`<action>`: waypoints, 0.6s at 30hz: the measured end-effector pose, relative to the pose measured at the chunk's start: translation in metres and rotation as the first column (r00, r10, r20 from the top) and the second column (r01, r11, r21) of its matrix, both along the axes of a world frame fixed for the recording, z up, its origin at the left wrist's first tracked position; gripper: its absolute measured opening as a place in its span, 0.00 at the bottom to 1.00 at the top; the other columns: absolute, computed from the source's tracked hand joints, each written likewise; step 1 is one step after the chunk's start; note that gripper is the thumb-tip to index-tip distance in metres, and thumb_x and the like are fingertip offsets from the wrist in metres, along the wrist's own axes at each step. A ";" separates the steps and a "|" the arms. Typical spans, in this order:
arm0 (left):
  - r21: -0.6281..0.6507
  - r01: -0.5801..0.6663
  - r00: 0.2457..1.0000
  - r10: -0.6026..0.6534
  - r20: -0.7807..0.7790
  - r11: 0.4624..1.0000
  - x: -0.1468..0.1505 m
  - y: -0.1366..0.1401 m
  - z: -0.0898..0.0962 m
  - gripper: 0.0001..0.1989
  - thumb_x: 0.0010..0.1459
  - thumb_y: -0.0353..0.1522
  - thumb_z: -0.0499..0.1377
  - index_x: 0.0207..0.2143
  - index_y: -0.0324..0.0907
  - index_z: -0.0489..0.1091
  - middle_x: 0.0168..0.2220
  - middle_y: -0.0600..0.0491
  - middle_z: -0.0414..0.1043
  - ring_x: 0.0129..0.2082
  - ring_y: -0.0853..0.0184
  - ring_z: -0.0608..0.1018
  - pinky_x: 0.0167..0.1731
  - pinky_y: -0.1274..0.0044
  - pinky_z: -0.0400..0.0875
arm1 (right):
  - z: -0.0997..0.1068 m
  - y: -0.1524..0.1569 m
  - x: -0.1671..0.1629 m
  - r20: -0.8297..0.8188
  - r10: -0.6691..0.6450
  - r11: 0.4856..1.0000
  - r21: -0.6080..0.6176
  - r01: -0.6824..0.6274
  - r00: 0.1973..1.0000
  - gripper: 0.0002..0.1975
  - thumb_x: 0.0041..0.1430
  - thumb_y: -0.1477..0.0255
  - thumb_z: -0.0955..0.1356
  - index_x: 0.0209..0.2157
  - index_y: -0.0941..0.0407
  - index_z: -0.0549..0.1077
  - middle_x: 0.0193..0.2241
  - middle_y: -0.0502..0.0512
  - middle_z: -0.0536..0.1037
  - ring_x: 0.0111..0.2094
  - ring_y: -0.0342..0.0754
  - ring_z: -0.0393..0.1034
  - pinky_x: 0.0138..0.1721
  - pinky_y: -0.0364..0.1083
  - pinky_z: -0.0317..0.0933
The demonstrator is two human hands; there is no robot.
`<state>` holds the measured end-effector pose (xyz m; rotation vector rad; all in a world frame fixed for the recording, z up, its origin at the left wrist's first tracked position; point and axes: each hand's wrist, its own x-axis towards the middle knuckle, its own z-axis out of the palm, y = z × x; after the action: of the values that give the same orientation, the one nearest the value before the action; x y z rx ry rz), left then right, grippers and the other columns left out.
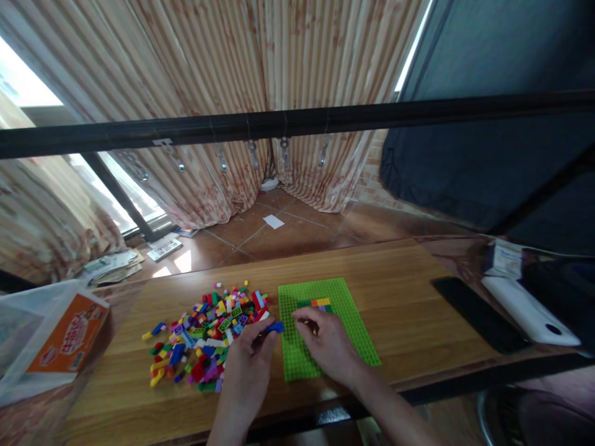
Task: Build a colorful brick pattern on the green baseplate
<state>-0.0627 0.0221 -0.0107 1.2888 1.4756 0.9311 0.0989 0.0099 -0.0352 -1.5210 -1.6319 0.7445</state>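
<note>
Beside the green baseplate (325, 325), the left hand (246, 365) pinched a blue brick (275, 326) in nearly closed fingers while the right hand (328, 347), fingers curled, pressed a small piece, calling for careful stud alignment.

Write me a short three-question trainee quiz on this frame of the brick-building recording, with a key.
1. True or false: the right hand rests on the green baseplate.
2. What does the left hand hold at its fingertips? A) a blue brick B) a phone C) a white card
3. Fill in: the pile of loose bricks lies to the ____ of the baseplate.

Key
1. True; its fingers lie on the plate, just below the short row of bricks already attached.
2. A; the blue brick sits at the plate's left edge.
3. Left; the pile lies on the wooden table.
</note>
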 end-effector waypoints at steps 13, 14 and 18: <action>-0.049 0.149 0.989 -0.148 0.032 0.988 0.057 -0.016 -0.036 0.18 0.54 0.34 0.55 0.46 0.36 0.70 0.37 0.45 0.75 0.33 0.62 0.76 0.36 0.72 0.68 | -0.004 -0.009 0.056 0.161 0.119 0.989 -0.101 -0.104 0.980 0.08 0.60 0.72 0.65 0.38 0.52 0.76 0.36 0.53 0.78 0.39 0.48 0.71 0.44 0.47 0.62; -0.055 0.160 0.987 -0.160 0.007 0.986 0.059 -0.016 -0.036 0.18 0.55 0.34 0.54 0.47 0.36 0.69 0.35 0.45 0.75 0.32 0.62 0.76 0.34 0.72 0.68 | -0.006 -0.008 0.059 0.191 0.109 0.991 -0.102 -0.091 0.976 0.08 0.60 0.72 0.65 0.38 0.52 0.76 0.36 0.53 0.77 0.40 0.48 0.71 0.44 0.47 0.61; -0.092 0.220 0.971 -0.228 -0.080 0.971 0.064 -0.019 -0.037 0.17 0.56 0.33 0.53 0.46 0.36 0.69 0.31 0.47 0.74 0.30 0.63 0.76 0.33 0.74 0.66 | -0.013 -0.004 0.069 0.279 0.092 0.993 -0.090 -0.070 0.956 0.07 0.59 0.73 0.66 0.36 0.54 0.76 0.36 0.53 0.75 0.41 0.49 0.68 0.45 0.47 0.60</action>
<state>0.0011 0.0036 -0.0472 1.4176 1.3871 0.6652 0.1676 0.0061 -0.0482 -1.6874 -1.9046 0.6654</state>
